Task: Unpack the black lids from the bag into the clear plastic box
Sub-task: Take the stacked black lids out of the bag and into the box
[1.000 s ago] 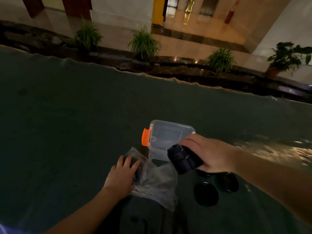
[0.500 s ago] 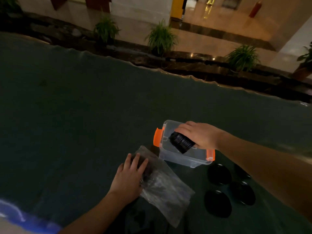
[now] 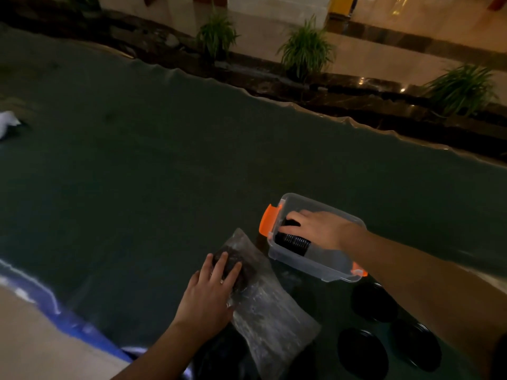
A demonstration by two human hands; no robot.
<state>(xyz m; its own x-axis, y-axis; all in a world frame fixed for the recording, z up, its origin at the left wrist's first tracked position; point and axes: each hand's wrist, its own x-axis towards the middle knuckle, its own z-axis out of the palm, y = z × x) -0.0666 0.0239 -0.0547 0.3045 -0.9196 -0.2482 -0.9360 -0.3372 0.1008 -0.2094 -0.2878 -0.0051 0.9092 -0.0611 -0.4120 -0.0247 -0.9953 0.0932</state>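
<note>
At the far left, a small white scrap (image 3: 8,122) lay on the dark green cloth-covered table (image 3: 137,174), well apart from the work. Nearer the middle, the left hand (image 3: 210,293) pressed flat, fingers spread and gripping nothing, on the crumpled clear plastic bag (image 3: 270,314), pinning a dark clump that looked like more lids still inside. To its right stood the clear plastic rectangular box with orange latches (image 3: 310,260), and in it the right hand (image 3: 319,229) curled over a ribbed stack of black round lids (image 3: 293,241), holding it low against the box's left end. The stack appeared already inside the walls, so the step was setting it down; doing that well probably meant lowering it until it rested on the floor, keeping it pressed together so the lids stayed nested, and only then letting go. The box was light and unsteadied, so a sideways drag could have slid it. Three loose black round discs (image 3: 362,355) lay on the cloth to the right, below the box.
</note>
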